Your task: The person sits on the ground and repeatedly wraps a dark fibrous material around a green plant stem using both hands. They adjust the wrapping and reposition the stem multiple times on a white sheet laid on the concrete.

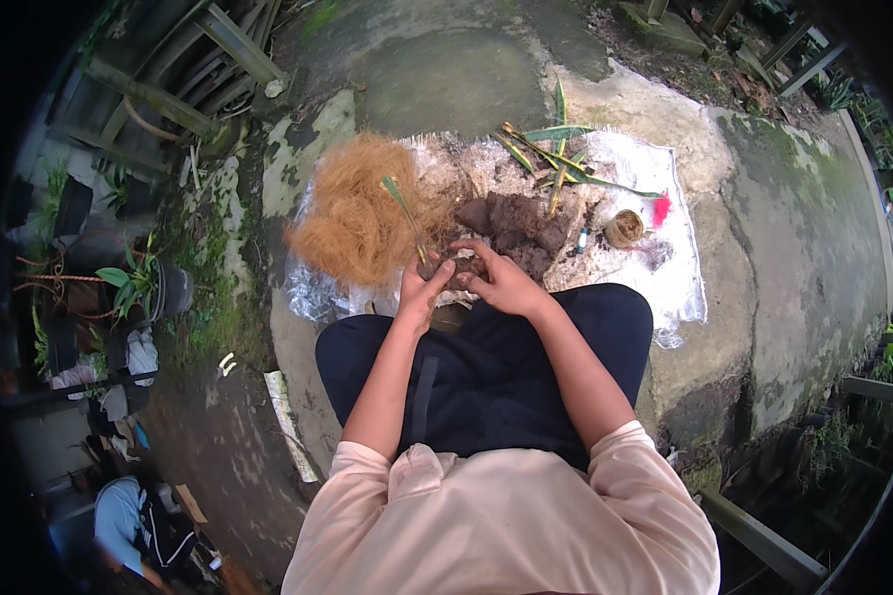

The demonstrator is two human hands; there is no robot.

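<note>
Both of my hands are together above my lap, around a dark clump of soil (454,274). My left hand (420,295) is closed on it, thumb on top. A narrow green leaf cutting with pale edges (399,202) sticks up from the clump beside that hand. My right hand (509,286) presses its curled fingers against the clump's other side. Just beyond lies a mound of dark, moist soil (516,223). A large heap of brown fibre (352,218) lies to the left of it.
A white woven sack (677,260) lies under these things. On it are long green-and-yellow leaves (561,164), a small round container (624,229), a small white-and-dark tube (581,239) and a red scrap (662,209). Potted plants (134,281) hang at left. Another person (119,521) is at lower left.
</note>
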